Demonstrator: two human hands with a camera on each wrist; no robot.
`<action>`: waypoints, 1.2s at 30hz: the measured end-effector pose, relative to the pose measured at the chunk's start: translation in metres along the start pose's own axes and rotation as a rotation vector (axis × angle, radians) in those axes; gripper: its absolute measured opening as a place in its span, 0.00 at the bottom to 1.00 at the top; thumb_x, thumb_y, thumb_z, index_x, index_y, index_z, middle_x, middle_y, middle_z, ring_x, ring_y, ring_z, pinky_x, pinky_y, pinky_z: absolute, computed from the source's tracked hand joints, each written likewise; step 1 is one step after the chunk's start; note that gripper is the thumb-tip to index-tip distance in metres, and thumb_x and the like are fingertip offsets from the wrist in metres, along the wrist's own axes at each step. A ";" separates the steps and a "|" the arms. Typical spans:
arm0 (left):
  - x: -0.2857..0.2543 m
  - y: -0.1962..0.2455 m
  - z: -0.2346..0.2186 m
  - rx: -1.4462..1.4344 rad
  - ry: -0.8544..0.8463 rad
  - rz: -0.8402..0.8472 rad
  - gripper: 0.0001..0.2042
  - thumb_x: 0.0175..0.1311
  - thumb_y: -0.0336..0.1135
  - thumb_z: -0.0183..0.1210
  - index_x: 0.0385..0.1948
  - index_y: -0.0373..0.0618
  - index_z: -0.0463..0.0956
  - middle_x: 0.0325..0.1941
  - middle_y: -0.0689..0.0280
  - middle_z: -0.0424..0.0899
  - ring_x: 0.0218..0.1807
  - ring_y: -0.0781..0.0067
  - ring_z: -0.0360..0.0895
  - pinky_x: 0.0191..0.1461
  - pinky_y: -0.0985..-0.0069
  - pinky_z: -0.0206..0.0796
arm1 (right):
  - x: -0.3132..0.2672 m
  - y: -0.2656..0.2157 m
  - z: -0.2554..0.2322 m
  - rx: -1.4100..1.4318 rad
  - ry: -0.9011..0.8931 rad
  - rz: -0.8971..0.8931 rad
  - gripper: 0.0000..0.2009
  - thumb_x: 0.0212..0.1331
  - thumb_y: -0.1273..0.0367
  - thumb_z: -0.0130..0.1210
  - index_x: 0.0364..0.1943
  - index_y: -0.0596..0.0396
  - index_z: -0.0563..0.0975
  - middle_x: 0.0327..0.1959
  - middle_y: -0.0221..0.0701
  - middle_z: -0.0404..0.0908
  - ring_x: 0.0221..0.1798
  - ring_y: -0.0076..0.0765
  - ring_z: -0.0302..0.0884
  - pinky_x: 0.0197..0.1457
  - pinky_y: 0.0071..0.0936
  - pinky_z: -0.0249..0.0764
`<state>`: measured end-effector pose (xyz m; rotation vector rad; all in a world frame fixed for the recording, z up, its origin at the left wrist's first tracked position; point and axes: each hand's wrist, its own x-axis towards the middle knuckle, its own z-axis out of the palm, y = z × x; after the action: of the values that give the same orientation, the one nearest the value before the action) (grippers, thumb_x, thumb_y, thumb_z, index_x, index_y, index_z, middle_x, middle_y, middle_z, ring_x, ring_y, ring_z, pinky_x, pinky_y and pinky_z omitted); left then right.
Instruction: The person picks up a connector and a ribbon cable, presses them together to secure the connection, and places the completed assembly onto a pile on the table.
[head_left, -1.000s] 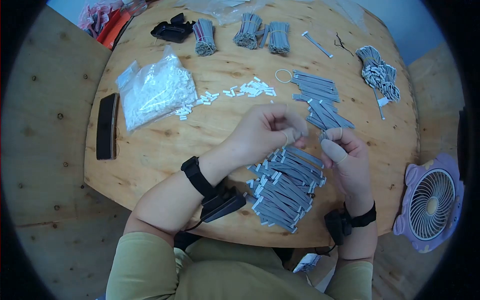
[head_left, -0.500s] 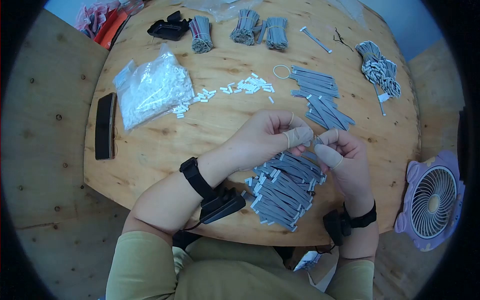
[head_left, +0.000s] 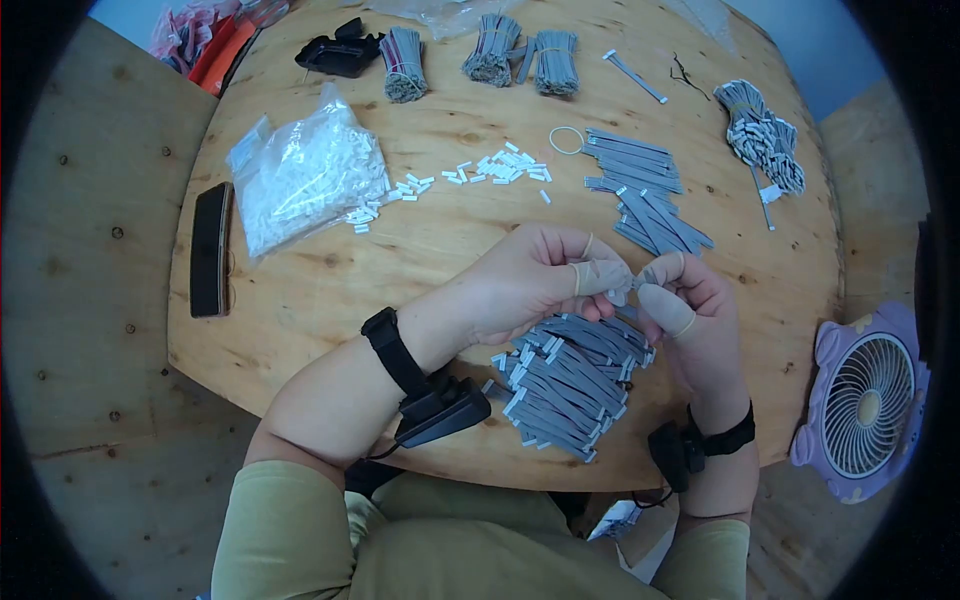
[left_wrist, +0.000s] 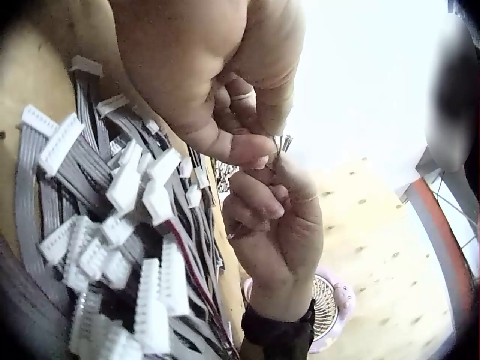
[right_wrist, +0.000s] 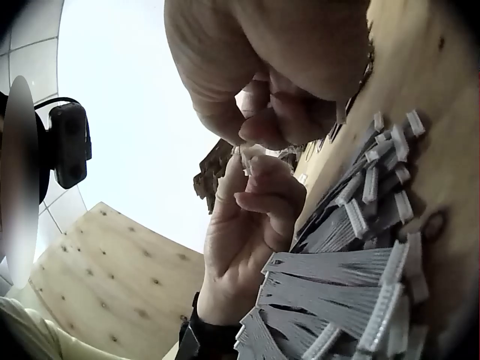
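My left hand (head_left: 550,280) pinches a small white connector housing (right_wrist: 245,156) between thumb and forefinger, mostly covered by the fingertips. Close against it, my right hand (head_left: 703,310) pinches the end of a grey ribbon cable, whose thin wire ends (left_wrist: 287,142) stick out in the left wrist view. The rest of this cable is hidden by the fingers. Pale finger cots cover thumb and fingertips on both hands. Below them lies a pile of short grey ribbon cables (head_left: 565,385) with white connectors (left_wrist: 154,300) on their ends.
Beyond my hands lie loose grey cables (head_left: 640,165), a rubber band (head_left: 566,140) and scattered white housings (head_left: 505,165). At the left are a bag of white housings (head_left: 310,180) and a phone (head_left: 210,250). Cable bundles (head_left: 490,50) stand at the back; a purple fan (head_left: 865,405) is at the right.
My left hand has moved right, bringing its fingertips up to those of my right hand. The right hand stays nearly in place. The cable pile lies as before.
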<state>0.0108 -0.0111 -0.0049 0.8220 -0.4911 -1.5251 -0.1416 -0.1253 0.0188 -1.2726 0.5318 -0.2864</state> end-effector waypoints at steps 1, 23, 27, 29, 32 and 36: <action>0.000 -0.001 0.000 0.007 0.002 0.008 0.09 0.59 0.33 0.51 0.35 0.37 0.73 0.30 0.66 0.77 0.31 0.82 0.73 0.34 0.88 0.66 | 0.000 0.000 0.000 0.001 -0.002 0.003 0.05 0.49 0.73 0.55 0.29 0.57 0.72 0.19 0.22 0.72 0.18 0.12 0.65 0.21 0.10 0.60; 0.001 -0.004 0.006 0.246 0.154 0.164 0.08 0.57 0.33 0.54 0.33 0.38 0.74 0.27 0.68 0.78 0.26 0.86 0.72 0.31 0.89 0.65 | -0.001 -0.004 0.004 -0.031 -0.011 0.098 0.05 0.50 0.75 0.54 0.31 0.60 0.73 0.23 0.25 0.74 0.19 0.14 0.65 0.21 0.11 0.61; 0.001 -0.004 0.006 0.254 0.151 0.172 0.08 0.57 0.33 0.54 0.33 0.37 0.74 0.27 0.68 0.77 0.27 0.86 0.72 0.31 0.89 0.65 | 0.000 -0.002 0.001 -0.018 -0.024 0.086 0.05 0.50 0.74 0.54 0.31 0.59 0.73 0.21 0.25 0.74 0.18 0.13 0.65 0.21 0.11 0.60; 0.002 -0.004 0.006 0.246 0.146 0.175 0.08 0.57 0.33 0.54 0.33 0.37 0.74 0.27 0.68 0.77 0.27 0.86 0.72 0.32 0.89 0.65 | 0.000 -0.001 0.000 -0.025 -0.026 0.090 0.05 0.50 0.73 0.54 0.31 0.59 0.73 0.20 0.24 0.74 0.18 0.13 0.65 0.20 0.11 0.60; 0.002 -0.004 0.006 0.250 0.143 0.184 0.08 0.57 0.32 0.54 0.34 0.37 0.74 0.27 0.68 0.78 0.27 0.86 0.72 0.32 0.89 0.65 | 0.001 -0.001 0.001 -0.041 -0.041 0.086 0.05 0.51 0.72 0.54 0.30 0.58 0.73 0.19 0.24 0.73 0.17 0.13 0.65 0.19 0.10 0.58; 0.002 -0.005 0.006 0.245 0.138 0.192 0.08 0.57 0.32 0.54 0.34 0.37 0.74 0.28 0.68 0.77 0.27 0.86 0.71 0.32 0.89 0.65 | 0.001 -0.002 0.000 -0.046 -0.043 0.115 0.05 0.52 0.70 0.53 0.29 0.58 0.73 0.17 0.23 0.72 0.17 0.13 0.64 0.18 0.10 0.56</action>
<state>0.0031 -0.0133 -0.0046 1.0313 -0.6434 -1.2372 -0.1404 -0.1261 0.0204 -1.2844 0.5752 -0.1511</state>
